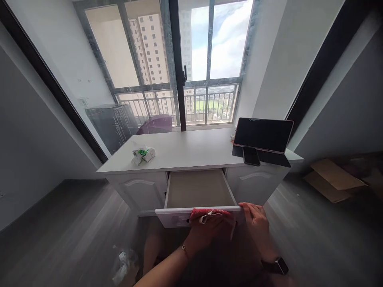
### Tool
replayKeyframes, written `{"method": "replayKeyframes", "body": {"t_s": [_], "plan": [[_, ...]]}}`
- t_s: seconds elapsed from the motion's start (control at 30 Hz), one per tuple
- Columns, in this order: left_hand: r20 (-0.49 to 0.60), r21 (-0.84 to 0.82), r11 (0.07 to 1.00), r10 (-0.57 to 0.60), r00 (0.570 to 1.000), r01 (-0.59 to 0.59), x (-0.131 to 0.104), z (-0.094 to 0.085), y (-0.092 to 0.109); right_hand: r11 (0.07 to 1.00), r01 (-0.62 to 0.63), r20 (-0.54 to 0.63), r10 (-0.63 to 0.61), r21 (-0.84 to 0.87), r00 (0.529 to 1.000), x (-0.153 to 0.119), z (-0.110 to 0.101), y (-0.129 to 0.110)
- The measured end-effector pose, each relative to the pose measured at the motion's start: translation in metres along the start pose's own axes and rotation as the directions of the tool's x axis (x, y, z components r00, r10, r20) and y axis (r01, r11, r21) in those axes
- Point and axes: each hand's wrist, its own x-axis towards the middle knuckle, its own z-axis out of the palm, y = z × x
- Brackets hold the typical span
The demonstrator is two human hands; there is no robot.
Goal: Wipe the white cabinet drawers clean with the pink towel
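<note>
A drawer (197, 187) is pulled out from the middle of the white desk (185, 149); its inside looks bare. My left hand (206, 231) presses a red cloth (211, 214) against the drawer's front panel (173, 217), near its upper edge. The cloth is bunched, with a pale strip showing, and hides part of the fingers. At the panel's right end, my right hand (254, 215) grips the top corner. A dark watch is on the right wrist and a thin bracelet on the left.
On the desk, a tissue pack (145, 153) lies left, and a propped tablet (263, 135) with a phone (251, 156) stands right. Cardboard (338, 179) lies on the floor at right, a plastic bag (122, 265) at lower left.
</note>
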Motion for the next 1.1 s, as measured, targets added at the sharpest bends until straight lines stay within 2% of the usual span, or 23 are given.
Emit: {"method": "replayKeyframes", "body": {"t_s": [0.1,0.17,0.3,0.43,0.57,0.67,0.73,0.8,0.9,0.97,1.03,1.1], "plan": [[-0.015,-0.051,0.999,0.016,1.0,-0.017,0.026,0.0,0.02,1.0,0.008,0.004,-0.008,-0.002,1.0,0.001,0.0,0.001],[-0.027,-0.06,0.998,0.026,0.999,-0.028,0.034,0.001,0.025,1.0,0.016,0.003,-0.016,-0.003,1.0,0.001,0.001,0.002],[-0.021,-0.01,0.999,0.047,0.999,-0.048,0.027,0.005,0.018,1.0,0.025,0.007,-0.025,-0.001,1.0,0.0,0.001,0.003],[-0.046,0.049,0.999,-0.004,0.999,0.006,-0.006,0.007,-0.005,1.0,0.016,-0.006,-0.016,0.001,1.0,0.0,0.001,0.001],[-0.048,0.145,0.978,-0.142,0.989,0.148,-0.057,-0.002,-0.033,1.0,0.015,0.0,-0.015,-0.001,1.0,0.0,-0.001,-0.003],[-0.041,0.212,0.941,-0.263,0.964,0.265,-0.1,-0.008,-0.051,1.0,0.009,-0.009,-0.009,-0.016,1.0,0.0,-0.001,-0.005],[-0.07,0.234,0.896,-0.371,0.926,0.377,-0.124,-0.005,-0.058,1.0,0.014,-0.023,-0.015,-0.026,1.0,0.0,0.0,-0.005],[-0.126,0.217,0.829,-0.5,0.857,0.516,-0.14,0.008,-0.061,0.999,0.02,-0.041,-0.021,-0.039,0.999,-0.001,0.002,-0.004],[-0.247,0.059,0.716,-0.665,0.705,0.696,-0.141,0.039,-0.053,0.998,0.026,-0.055,-0.03,-0.063,0.998,-0.002,0.004,-0.002],[-0.357,-0.153,0.644,-0.743,0.566,0.75,-0.124,0.06,-0.039,0.997,0.036,-0.061,-0.04,-0.069,0.997,-0.002,0.005,-0.002],[-0.429,-0.406,0.551,-0.819,0.38,0.729,-0.099,0.076,-0.022,0.997,0.043,-0.064,-0.047,-0.067,0.997,-0.002,0.005,-0.002],[-0.423,-0.62,0.441,-0.884,0.198,0.649,-0.07,0.085,-0.003,0.997,0.047,-0.062,-0.051,-0.063,0.997,-0.002,0.005,-0.002]]}}
